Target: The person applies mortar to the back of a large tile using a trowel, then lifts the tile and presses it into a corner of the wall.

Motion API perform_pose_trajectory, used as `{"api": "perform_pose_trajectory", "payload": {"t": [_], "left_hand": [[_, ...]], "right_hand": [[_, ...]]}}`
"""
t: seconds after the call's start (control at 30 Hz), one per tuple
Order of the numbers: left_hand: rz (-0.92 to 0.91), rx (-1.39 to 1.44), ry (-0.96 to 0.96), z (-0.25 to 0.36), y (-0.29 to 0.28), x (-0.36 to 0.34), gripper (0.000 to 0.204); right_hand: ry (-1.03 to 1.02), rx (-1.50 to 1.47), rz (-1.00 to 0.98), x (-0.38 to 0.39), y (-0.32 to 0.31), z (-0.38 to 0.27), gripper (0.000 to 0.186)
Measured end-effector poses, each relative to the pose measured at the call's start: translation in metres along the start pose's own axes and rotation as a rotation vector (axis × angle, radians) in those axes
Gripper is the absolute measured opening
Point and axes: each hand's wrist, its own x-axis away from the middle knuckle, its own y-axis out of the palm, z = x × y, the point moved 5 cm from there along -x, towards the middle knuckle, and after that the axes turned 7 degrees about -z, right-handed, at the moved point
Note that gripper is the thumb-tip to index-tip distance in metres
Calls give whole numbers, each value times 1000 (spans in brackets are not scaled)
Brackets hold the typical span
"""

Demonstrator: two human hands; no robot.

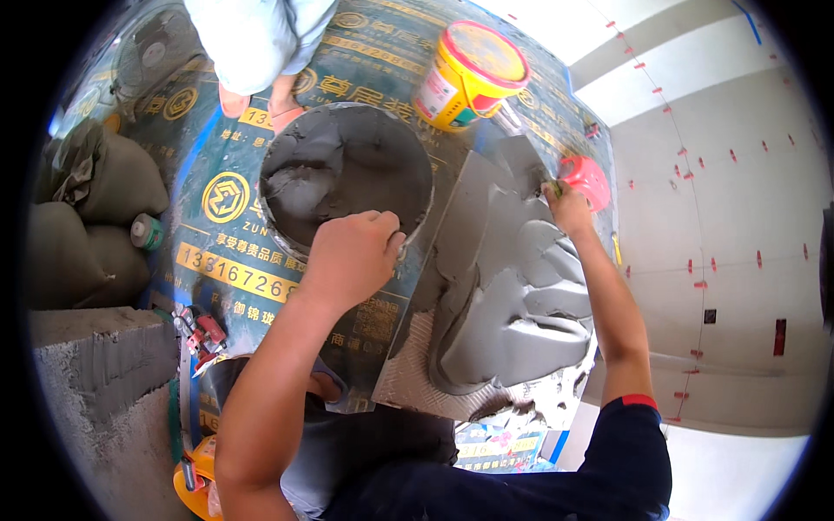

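My left hand (356, 256) is closed over the near rim of a round bucket (426, 143), its fingers curled onto the edge. Wet grey mortar (365, 156) fills much of that bucket, heaped toward its left side. In my right hand (569, 208) is a trowel (519, 163), its grey-smeared blade pointing left over the far end of a large tile (407, 369). A thick, uneven layer of mortar (512, 313) covers most of the tile's ridged back. Bare ridges show at the tile's near left corner. My fingers hide most of the trowel handle.
Beyond the bucket stands another person (261, 52) in light trousers. A yellow pail (469, 78) and a red container (589, 181) sit past the tile. Filled bags (113, 174) and a rough block (104, 373) line the left. Red clips dot the tiled wall (738, 217).
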Motion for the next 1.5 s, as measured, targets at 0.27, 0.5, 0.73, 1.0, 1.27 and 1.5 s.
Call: {"api": "perform_pose_trajectory", "payload": {"t": [0.27,0.5,0.73,1.0,1.27,1.5], "left_hand": [[86,-6,-14,-5,-13,5,11],[109,4,7,-2,-20,9,15],[102,-26,34,16,-11,3,17],[73,38,54,40,-8,6,16],[109,57,59,34,-22,20,17],[19,70,31,55,-10,8,16]], "right_hand": [[-70,-274,-183,51,-38,43,50],[80,-577,-881,165,-7,17,47],[-272,-186,-665,283,12,6,49],[-200,100,-208,274,-6,131,50],[461,-769,-670,342,4,133,44],[122,54,-362,352,2,141,49]]}}
